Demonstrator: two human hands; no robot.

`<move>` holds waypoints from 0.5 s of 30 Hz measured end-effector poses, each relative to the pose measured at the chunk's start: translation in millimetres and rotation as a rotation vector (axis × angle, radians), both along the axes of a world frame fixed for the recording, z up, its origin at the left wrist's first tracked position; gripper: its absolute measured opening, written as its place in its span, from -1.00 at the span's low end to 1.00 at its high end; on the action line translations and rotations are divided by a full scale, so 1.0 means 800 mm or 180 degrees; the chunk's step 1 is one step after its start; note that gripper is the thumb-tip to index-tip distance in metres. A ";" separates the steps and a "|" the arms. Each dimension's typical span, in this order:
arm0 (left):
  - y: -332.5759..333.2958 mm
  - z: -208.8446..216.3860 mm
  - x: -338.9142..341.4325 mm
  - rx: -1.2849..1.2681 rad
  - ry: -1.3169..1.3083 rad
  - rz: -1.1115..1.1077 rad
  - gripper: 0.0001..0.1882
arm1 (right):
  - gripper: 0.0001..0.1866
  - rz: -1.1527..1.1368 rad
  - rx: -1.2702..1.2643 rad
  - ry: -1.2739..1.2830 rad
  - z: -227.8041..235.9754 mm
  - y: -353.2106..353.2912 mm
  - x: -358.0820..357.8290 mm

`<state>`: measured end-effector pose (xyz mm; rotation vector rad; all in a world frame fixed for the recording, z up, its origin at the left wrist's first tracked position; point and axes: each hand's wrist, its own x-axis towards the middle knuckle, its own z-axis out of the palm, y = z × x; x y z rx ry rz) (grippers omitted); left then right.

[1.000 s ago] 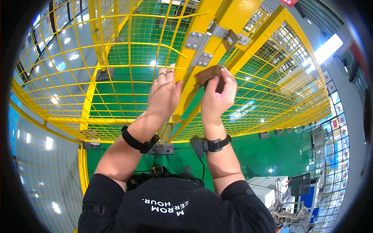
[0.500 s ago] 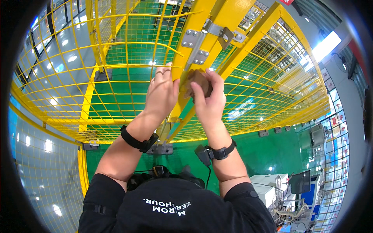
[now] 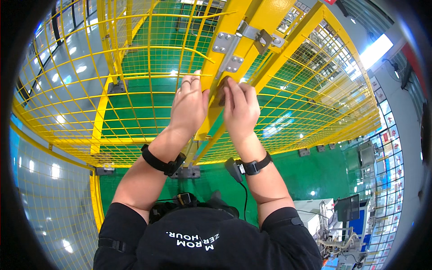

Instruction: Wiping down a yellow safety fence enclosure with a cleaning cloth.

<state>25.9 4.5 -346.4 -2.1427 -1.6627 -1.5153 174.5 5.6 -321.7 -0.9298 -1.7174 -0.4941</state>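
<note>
My left hand (image 3: 188,107) grips the left edge of a yellow metal fence post (image 3: 209,80), its thumb along the post and its fingers reaching up beside the wire mesh. Close by on the right, my right hand (image 3: 242,110) pinches a thin, brown, cloth-like piece (image 3: 221,95) and presses it to the yellow frame. Most of that piece is hidden behind the fingers, so its exact kind is unclear. Just above the hands, a silver hinge (image 3: 228,50) is fastened with several bolts. A brown metal latch plate (image 3: 262,42) sits higher up to the right.
Yellow wire mesh panels (image 3: 148,101) spread to both sides, with loose wire ends near the post. Below, a grey foot bracket (image 3: 185,172) stands on the green floor (image 3: 288,180). White equipment with cables and a monitor (image 3: 348,209) is at the lower right.
My right hand has turned and moved slightly, fingers now closer to the frame; less of the brown piece shows. My left hand keeps its place on the post.
</note>
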 end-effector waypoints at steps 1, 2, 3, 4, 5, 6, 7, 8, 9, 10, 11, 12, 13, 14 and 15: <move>0.000 -0.001 0.001 0.0010 0.0027 0.0062 -0.43 | -0.72 -0.0049 0.0057 0.0058 0.007 0.003 -0.003; -0.001 0.000 0.000 0.0004 0.0023 0.0053 -0.43 | -0.72 -0.0097 0.0113 0.0116 0.011 0.005 -0.004; -0.001 0.001 0.000 -0.0003 -0.0028 0.0001 -0.43 | -0.72 -0.0108 0.0112 0.0114 0.009 0.003 -0.006; -0.002 0.002 -0.001 -0.0011 -0.0079 -0.0051 -0.43 | -0.72 -0.0114 0.0120 0.0051 0.005 0.001 -0.010; -0.002 0.002 -0.001 -0.0015 -0.0081 -0.0061 -0.43 | -0.72 -0.0120 0.0127 -0.0012 0.002 0.000 -0.012; -0.001 0.002 -0.001 0.0027 -0.0092 -0.0059 -0.43 | -0.72 -0.0124 0.0124 -0.0014 0.002 0.002 -0.008; 0.000 0.002 -0.002 0.0068 -0.0104 -0.0058 -0.43 | -0.73 -0.0072 0.0230 0.0006 0.003 0.005 0.000; 0.000 0.003 -0.003 0.0064 -0.0107 -0.0064 -0.43 | -0.73 -0.0022 0.0334 0.0024 0.003 0.009 0.006; -0.003 0.004 -0.002 0.0108 -0.0126 -0.0106 -0.43 | -0.68 -0.0122 0.0392 0.0088 0.004 0.011 0.009; -0.004 0.005 -0.001 0.0151 -0.0146 -0.0149 -0.43 | -0.68 -0.0127 0.0380 0.0082 0.004 0.011 0.009; -0.004 0.006 0.000 0.0138 -0.0152 -0.0158 -0.43 | -0.68 -0.0169 0.0296 0.0024 0.005 0.011 0.009; -0.003 0.007 -0.001 0.0117 -0.0147 -0.0154 -0.43 | -0.68 -0.0204 0.0209 -0.0027 0.007 0.010 0.005; -0.002 0.006 -0.002 0.0096 -0.0142 -0.0153 -0.43 | -0.67 -0.0174 0.0169 -0.0041 0.006 0.010 0.004; 0.001 0.004 -0.003 0.0082 -0.0141 -0.0160 -0.43 | -0.67 -0.0181 0.0155 -0.0040 0.007 0.009 0.003; 0.001 0.001 -0.003 0.0116 -0.0124 -0.0130 -0.43 | -0.71 -0.0256 0.0135 -0.0142 0.007 0.005 0.004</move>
